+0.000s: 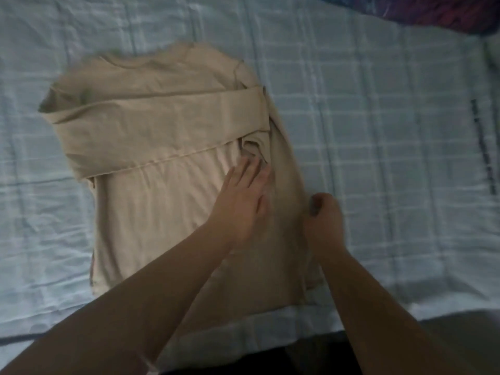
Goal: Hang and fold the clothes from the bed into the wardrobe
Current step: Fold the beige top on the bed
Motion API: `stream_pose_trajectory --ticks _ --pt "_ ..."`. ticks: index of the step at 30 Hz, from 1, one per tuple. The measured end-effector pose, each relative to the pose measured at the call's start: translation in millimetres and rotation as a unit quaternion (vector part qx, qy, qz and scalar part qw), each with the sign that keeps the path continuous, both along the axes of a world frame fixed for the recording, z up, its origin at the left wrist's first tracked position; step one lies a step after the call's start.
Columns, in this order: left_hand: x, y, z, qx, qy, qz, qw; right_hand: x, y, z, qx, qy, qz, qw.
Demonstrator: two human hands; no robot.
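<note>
Beige garment (162,136) lies flat on the bed's pale blue checked sheet (378,104), left of the middle, neckline away from the person. One sleeve (151,123) is folded across its upper part, and its right side is turned inward in a long fold. A dark printed strip (484,147) on the sheet at the far right is too blurred to read. The left hand (240,204) rests palm down on the garment just below the sleeve's end, its fingers (251,171) straight and close together, pressing the cloth. The right hand (324,223) sits at the garment's right edge, fingers curled, its dark-nailed thumb (313,207) pinching the folded edge. A dark purple and red cloth (433,9) lies at the top right corner, well apart from the garment.
</note>
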State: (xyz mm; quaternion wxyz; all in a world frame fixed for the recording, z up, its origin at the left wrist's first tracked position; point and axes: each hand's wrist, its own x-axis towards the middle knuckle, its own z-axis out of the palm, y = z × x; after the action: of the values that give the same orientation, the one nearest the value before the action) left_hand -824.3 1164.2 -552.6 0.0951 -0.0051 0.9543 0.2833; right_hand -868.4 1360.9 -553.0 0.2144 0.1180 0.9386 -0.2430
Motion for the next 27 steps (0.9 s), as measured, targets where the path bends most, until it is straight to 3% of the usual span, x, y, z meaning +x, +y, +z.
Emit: stream_pose_trajectory --ticks 5,10,16,22,27 --pt "24 34 6 0.034 -0.003 -0.038 0.999 34 30 4 0.011 -0.075 0.002 0.997" --pt "28 60 7 0.047 0.01 -0.049 0.998 50 61 4 0.041 -0.165 0.115 0.979" --pt "-2 93 1 0.04 0.002 -0.055 0.998 9 109 17 -0.065 -0.076 0.066 0.993" --pt "-72 146 8 0.004 -0.027 -0.063 0.998 -82 166 34 -0.036 -0.031 0.112 0.993" --pt "-140 180 15 0.029 0.002 0.008 1.0 -168 214 54 -0.02 -0.028 0.137 0.99"
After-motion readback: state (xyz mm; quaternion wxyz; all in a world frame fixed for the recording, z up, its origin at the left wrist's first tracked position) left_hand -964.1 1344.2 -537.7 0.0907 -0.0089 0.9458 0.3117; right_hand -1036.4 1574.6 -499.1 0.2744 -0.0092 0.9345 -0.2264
